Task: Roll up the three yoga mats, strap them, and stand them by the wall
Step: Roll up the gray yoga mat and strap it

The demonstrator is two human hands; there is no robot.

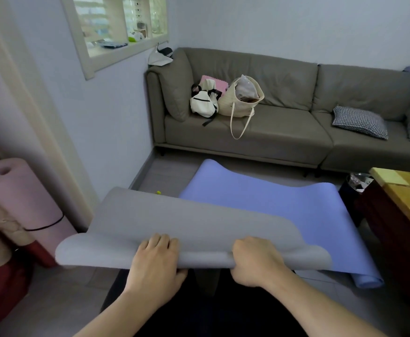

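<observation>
A grey yoga mat (174, 222) lies half lifted in front of me, its near edge curled over. My left hand (156, 261) grips that near edge with fingers on top and thumb beneath. My right hand (255, 260) grips the same edge further right, fingers curled round the fold. Under the grey mat a blue yoga mat (284, 205) lies spread on the floor, its near right end rolled slightly. A pink yoga mat (19, 203) stands rolled at the left wall with a black strap (44, 226) around it.
A grey sofa (284, 132) runs along the far wall with bags (226, 98) and a checked cushion (359, 121) on it. A wooden table (403, 198) stands at the right, a dark bin (355, 188) beside it. Red furniture (2, 285) sits low left.
</observation>
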